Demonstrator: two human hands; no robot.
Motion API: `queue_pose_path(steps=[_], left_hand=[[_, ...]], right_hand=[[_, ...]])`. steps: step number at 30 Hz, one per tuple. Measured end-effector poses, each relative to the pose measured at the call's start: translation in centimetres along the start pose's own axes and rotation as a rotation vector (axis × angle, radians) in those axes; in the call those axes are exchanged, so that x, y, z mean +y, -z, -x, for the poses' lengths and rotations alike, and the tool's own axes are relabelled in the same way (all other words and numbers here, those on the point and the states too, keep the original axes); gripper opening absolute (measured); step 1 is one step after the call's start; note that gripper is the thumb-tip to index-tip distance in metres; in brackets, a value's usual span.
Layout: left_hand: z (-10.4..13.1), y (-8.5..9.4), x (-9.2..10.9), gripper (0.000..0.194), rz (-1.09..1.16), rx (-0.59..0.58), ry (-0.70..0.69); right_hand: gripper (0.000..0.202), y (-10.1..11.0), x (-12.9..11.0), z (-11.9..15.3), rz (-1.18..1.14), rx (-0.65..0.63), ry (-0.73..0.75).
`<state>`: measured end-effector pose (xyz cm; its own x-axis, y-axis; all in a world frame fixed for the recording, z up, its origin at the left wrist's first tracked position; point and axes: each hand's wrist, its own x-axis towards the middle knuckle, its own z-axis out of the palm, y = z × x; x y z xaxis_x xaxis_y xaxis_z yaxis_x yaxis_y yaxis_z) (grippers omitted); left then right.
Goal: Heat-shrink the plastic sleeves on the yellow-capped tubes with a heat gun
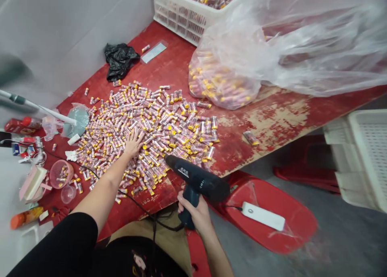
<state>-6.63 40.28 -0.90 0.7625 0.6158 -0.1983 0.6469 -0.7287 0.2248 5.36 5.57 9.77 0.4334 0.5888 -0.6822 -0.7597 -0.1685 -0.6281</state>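
Note:
My left hand (pixel 134 143) lies with fingers spread on a wide heap of small clear-wrapped tubes with yellow ends (pixel 181 138). In my right hand (pixel 193 208), gripped by its handle, is a black heat gun (pixel 198 178). Its nozzle points left, over the front right part of the heap. A dark cord runs from the handle's base leftward across my left forearm. One wrapped tube (pixel 250 138) lies apart on the worn table to the right.
Behind the heap sit a filled clear plastic bag (pixel 223 81), a white crate (pixel 181 17) and a black bag (pixel 121 59). At left are a pink basket (pixel 62 174) and a fan base (pixel 77 120). A red stool (pixel 290 204) holding a white power strip (pixel 263 216) stands at right.

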Motion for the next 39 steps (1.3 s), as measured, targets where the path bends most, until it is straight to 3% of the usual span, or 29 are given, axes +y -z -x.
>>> queue_pose_path(steps=[3,5,8,11,16,18,23,27,32,36,39], left_hand=[[2.3,0.7,-1.6,0.060,0.032,0.054,0.169],[4.4,0.8,-1.8,0.061,0.058,0.047,0.219],[8.0,-0.1,-1.0,0.063,0.101,0.016,0.239],[11.7,-1.5,0.6,0.064,0.156,-0.014,0.258],[16.9,-3.0,3.4,0.065,0.158,-0.060,0.158],[18.1,-3.5,4.5,0.065,0.126,-0.089,0.065],[17.2,-6.0,6.8,0.073,-0.006,-0.148,-0.327],[14.6,-7.2,6.5,0.054,-0.104,-0.196,-0.481],[13.8,-5.7,2.8,0.049,-0.146,-0.171,-0.376],[14.9,-4.2,-0.1,0.052,-0.157,-0.190,-0.363],[16.4,-3.5,-1.1,0.054,-0.172,-0.154,-0.303]], right_hand=[[0.061,-0.9,-0.3,-0.8,-0.018,0.032,0.055],[0.061,-1.4,-0.3,-0.9,-0.001,-0.013,0.023],[0.063,-2.4,-0.4,-1.0,0.047,-0.104,-0.034],[0.063,-3.7,-0.3,-1.4,0.028,-0.052,0.032],[0.060,-4.5,0.6,-0.9,0.177,-0.148,-0.001],[0.061,-4.1,1.2,-0.2,0.190,-0.109,0.027],[0.066,-2.5,2.6,2.2,0.088,0.034,0.064],[0.066,-1.1,3.7,4.2,0.068,0.061,0.026],[0.066,-0.3,5.9,5.9,0.094,0.055,-0.003],[0.068,-0.4,7.1,6.4,0.134,0.024,-0.102],[0.072,-0.8,7.2,6.1,0.084,0.084,-0.054]])
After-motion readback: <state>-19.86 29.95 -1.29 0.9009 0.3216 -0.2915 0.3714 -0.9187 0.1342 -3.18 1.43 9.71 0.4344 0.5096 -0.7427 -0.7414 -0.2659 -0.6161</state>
